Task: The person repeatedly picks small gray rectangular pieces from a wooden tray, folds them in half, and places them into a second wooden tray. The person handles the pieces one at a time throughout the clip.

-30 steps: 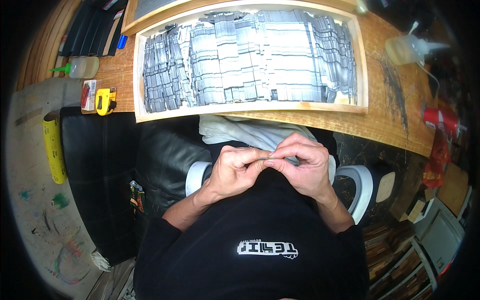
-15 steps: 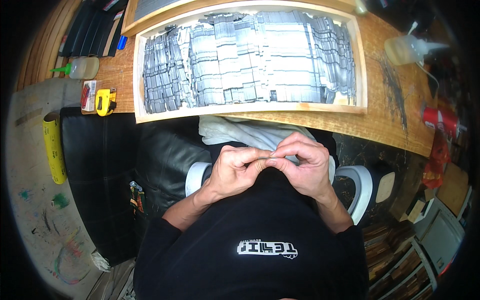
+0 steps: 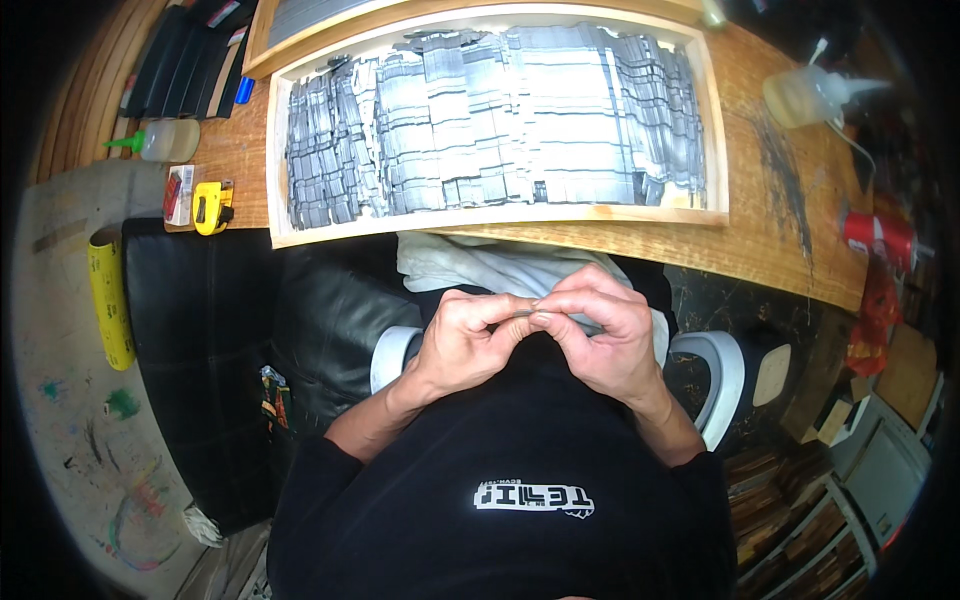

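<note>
My left hand and my right hand meet in front of my chest. Their thumbs and index fingers pinch a thin, dark strip between them; most of it is covered by the fingertips, so its length and material cannot be made out. Beyond the hands, a shallow wooden frame lies on the table, filled with many thin grey, black and silvery strips packed side by side. A pale cloth is spread over my lap, below the table edge.
On the wooden table stand a green-tipped bottle, a yellow tape measure, a small box and a nozzle bottle. A red can is at the right. Black cushions and a chair armrest flank me.
Both hands stay pinched together at nearly the same place. The right fingertips have shifted slightly left along the strip, and the view has tilted a little.
</note>
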Demonstrator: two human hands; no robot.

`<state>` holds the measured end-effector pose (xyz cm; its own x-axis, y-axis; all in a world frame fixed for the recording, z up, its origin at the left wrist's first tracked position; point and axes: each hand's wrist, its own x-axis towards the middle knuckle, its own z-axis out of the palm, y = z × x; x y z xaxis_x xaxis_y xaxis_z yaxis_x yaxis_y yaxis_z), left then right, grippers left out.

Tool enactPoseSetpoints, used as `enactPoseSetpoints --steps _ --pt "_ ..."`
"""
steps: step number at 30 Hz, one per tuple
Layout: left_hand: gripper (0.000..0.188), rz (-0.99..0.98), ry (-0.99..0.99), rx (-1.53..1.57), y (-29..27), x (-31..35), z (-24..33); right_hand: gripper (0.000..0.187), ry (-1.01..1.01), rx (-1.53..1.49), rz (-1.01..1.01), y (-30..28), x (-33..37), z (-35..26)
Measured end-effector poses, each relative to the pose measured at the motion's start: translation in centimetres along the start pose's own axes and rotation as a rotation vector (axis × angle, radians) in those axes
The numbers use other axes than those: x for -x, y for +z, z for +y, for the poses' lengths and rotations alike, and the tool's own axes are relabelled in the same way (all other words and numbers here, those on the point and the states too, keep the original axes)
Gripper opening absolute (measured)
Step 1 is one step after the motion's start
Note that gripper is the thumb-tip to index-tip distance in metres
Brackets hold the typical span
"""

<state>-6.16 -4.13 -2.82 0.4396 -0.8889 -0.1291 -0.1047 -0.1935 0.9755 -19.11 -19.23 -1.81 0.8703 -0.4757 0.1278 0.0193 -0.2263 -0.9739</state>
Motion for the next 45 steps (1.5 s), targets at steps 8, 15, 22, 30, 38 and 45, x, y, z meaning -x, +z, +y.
enactPoseSetpoints --steps 8,15,22,30,38,45 --pt "0.015 0.007 0.048 0.046 0.3 -0.3 0.2 0.012 0.016 0.01 0.045 -0.1 0.2 -0.3" --pt "0.015 0.128 0.182 -0.018 0.1 -0.9 1.3 0.009 -0.082 0.391 0.251 -8.6 -1.5 -7.4" --pt "0.019 0.007 0.382 -0.065 0.9 -4.5 5.1 0.005 -0.111 0.915 0.41 -17.5 -5.5 -10.2" --pt "0.024 0.024 0.526 -0.064 2.0 -7.6 8.4 0.013 -0.298 0.455 0.099 -9.9 -3.9 -10.0" --pt "0.024 0.02 0.545 -0.205 1.0 -8.4 9.2 0.021 -0.344 0.184 0.087 -8.2 -5.3 -7.3" --pt "0.017 -0.254 0.157 0.162 0.7 -6.5 8.8 0.01 -0.085 0.039 0.137 -6.6 -3.1 -6.7"
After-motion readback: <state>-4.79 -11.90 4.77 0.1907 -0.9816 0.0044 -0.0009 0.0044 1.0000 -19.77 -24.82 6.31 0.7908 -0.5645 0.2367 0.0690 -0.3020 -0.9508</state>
